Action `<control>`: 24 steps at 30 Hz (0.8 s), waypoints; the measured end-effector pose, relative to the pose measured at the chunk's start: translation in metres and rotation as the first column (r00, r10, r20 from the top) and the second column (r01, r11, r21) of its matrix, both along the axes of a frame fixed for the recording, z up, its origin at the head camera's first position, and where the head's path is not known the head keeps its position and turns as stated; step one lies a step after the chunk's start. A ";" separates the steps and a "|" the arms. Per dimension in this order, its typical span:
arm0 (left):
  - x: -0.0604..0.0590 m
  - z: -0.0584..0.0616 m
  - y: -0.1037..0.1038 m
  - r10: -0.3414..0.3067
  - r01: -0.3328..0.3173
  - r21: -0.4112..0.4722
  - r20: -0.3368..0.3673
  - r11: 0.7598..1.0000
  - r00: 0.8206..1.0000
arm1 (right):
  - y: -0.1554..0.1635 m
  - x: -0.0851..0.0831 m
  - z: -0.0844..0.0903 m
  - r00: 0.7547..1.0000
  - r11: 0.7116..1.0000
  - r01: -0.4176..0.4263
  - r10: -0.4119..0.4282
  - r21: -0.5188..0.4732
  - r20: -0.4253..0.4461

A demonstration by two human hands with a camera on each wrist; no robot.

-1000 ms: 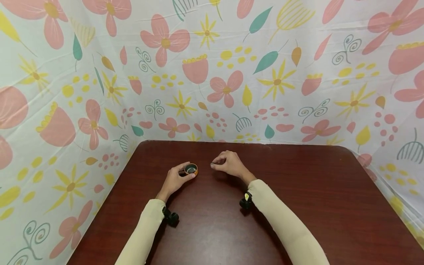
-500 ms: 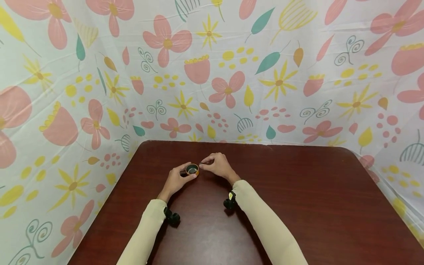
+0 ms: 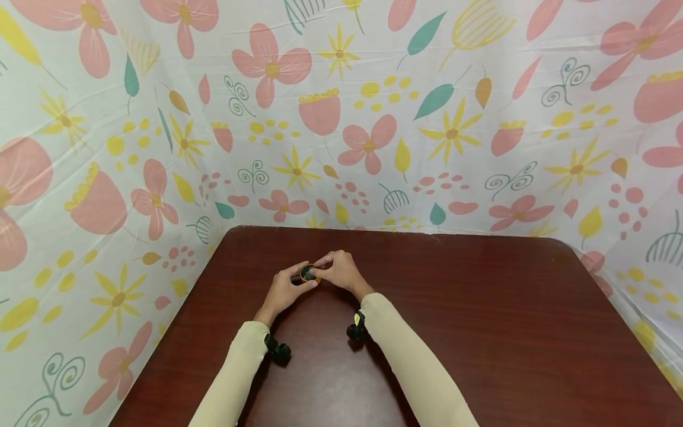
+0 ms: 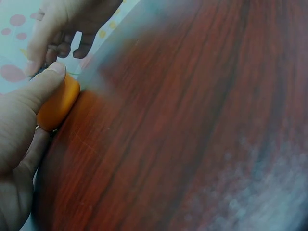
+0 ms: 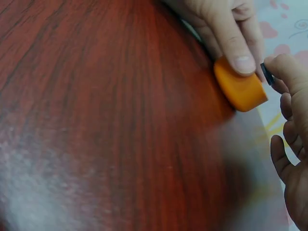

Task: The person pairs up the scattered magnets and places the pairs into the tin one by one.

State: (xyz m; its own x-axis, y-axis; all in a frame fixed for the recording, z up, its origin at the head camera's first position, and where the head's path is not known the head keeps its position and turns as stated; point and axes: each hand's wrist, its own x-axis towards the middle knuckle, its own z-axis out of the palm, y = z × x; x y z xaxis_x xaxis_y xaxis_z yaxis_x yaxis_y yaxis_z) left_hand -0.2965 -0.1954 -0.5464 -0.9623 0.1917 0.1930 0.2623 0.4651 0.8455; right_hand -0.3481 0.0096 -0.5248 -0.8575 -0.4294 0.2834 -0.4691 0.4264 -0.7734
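Observation:
On the table, my left hand (image 3: 281,292) grips a small round orange cup (image 5: 243,92) with a dark inside, thumb on the near side and fingers behind. In the left wrist view the cup's orange wall (image 4: 61,102) shows below the left thumb, resting at the tabletop. My right hand (image 3: 344,273) pinches a small, thin, dark flat piece (image 5: 267,75) between thumb and forefinger. It holds this piece right at the cup's mouth, and its fingertips overlap the opening in the head view. The other right fingers hang loosely curled in the right wrist view.
The dark red-brown wooden table (image 3: 469,320) spreads toward the person and to the right. Behind it and on the left hangs a floral cloth (image 3: 368,89). Each wrist carries a small black camera (image 3: 356,330) below the cream sleeve (image 3: 421,362).
My right hand has moved left from beside the cup to its mouth, carrying the small dark piece. The left hand has kept its hold on the cup in the same place.

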 end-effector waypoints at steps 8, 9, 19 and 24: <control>-0.001 0.000 0.002 -0.009 0.009 -0.007 0.012 1.000 1.000 | 0.003 0.001 -0.009 0.998 0.999 0.032 -0.031 -0.011 0.059; -0.001 0.000 0.001 -0.010 0.010 -0.007 0.012 1.000 1.000 | 0.004 0.001 -0.009 0.997 0.999 0.032 -0.031 -0.015 0.064; -0.001 -0.002 0.004 -0.014 0.013 0.016 0.015 1.000 1.000 | 0.028 0.014 0.012 0.998 0.999 0.000 0.002 -0.034 0.055; 0.000 -0.003 0.001 -0.008 0.008 0.028 0.023 1.000 1.000 | 0.056 0.019 0.026 0.998 1.000 0.029 -0.029 0.012 0.063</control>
